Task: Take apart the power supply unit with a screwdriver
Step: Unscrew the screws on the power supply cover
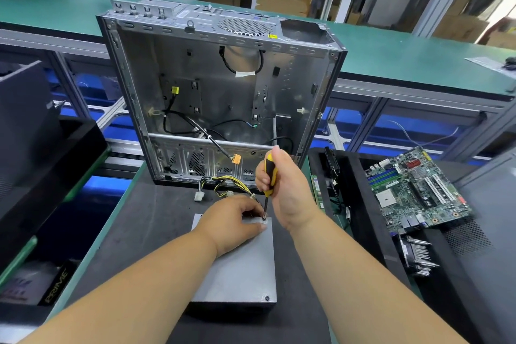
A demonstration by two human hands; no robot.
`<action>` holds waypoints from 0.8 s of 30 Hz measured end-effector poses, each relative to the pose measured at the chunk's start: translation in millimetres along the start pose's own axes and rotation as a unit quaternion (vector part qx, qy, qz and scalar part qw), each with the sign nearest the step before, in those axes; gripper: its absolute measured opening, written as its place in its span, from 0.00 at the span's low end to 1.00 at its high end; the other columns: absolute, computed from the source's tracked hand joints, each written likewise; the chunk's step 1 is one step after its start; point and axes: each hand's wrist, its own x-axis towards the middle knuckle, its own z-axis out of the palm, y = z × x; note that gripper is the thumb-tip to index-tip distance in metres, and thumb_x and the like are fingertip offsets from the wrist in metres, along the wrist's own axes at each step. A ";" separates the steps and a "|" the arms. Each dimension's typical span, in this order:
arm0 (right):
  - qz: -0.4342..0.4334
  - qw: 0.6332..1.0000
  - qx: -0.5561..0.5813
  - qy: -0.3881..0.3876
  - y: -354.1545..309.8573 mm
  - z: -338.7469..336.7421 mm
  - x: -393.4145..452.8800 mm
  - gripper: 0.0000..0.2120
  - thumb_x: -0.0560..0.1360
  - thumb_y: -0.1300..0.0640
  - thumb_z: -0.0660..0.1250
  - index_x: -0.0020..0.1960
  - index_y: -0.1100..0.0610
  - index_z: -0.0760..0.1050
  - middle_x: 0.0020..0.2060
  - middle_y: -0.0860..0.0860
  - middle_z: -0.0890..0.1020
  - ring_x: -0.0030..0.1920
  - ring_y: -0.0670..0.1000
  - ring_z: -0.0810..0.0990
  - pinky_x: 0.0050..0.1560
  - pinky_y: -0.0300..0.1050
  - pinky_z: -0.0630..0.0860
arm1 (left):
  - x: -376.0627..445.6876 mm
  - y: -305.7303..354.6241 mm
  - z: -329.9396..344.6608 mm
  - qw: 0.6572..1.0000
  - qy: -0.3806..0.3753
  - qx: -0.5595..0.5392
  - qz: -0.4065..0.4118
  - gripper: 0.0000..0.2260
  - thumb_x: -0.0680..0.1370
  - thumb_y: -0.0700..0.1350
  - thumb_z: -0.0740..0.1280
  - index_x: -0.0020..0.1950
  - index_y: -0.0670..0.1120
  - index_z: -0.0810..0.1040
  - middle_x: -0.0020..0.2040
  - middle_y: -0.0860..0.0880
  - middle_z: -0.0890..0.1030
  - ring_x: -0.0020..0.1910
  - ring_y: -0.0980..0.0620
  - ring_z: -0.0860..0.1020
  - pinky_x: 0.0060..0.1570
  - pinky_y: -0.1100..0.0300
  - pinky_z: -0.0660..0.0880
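fingers [261, 227] of the left hand [231, 222] are pressing flat on the power supply unit [240, 265]; the right hand [282, 187] is gripping the screwdriver [269, 176], whose tip could be slipping off the far-right screw toward them.

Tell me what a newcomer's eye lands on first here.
The gutted computer case standing open at the centre of the bench. In front of it, the right hand drives a yellow-and-black screwdriver into the far right corner of the grey power supply unit, which the left hand steadies.

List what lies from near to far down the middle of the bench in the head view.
Power supply unit → left hand → bundle of yellow and black wires → empty computer case → green far bench.
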 end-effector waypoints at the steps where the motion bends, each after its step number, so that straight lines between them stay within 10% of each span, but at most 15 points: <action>1: 0.002 1.000 -0.015 0.008 -0.1 0.0 -0.1 0.15 0.84 0.48 0.54 0.43 0.56 0.63 0.30 0.50 0.69 0.30 0.48 0.65 0.36 0.41 0.64 | 0.1 -0.2 0.1 1.000 0.000 -0.001 0.000 0.07 0.71 0.53 0.74 0.48 0.57 0.82 0.46 0.62 0.79 0.49 0.64 0.76 0.55 0.61 0.74; 10: 0.074 0.985 0.072 0.138 -3.6 -5.7 8.7 0.26 0.83 0.44 0.57 0.32 0.53 0.79 0.27 0.49 0.75 0.28 0.48 0.71 0.40 0.45 0.70 | 1.3 -1.8 1.3 1.000 -0.003 0.001 -0.007 0.08 0.71 0.53 0.74 0.49 0.58 0.83 0.47 0.63 0.79 0.50 0.64 0.76 0.55 0.59 0.75; 24: -0.010 0.997 0.072 0.026 -0.5 -0.6 -0.9 0.13 0.81 0.51 0.58 0.41 0.56 0.65 0.29 0.50 0.64 0.29 0.48 0.61 0.32 0.40 0.60 | 1.7 2.7 1.2 0.999 -0.002 -0.021 -0.037 0.06 0.70 0.55 0.75 0.44 0.60 0.81 0.47 0.62 0.80 0.49 0.65 0.76 0.54 0.60 0.74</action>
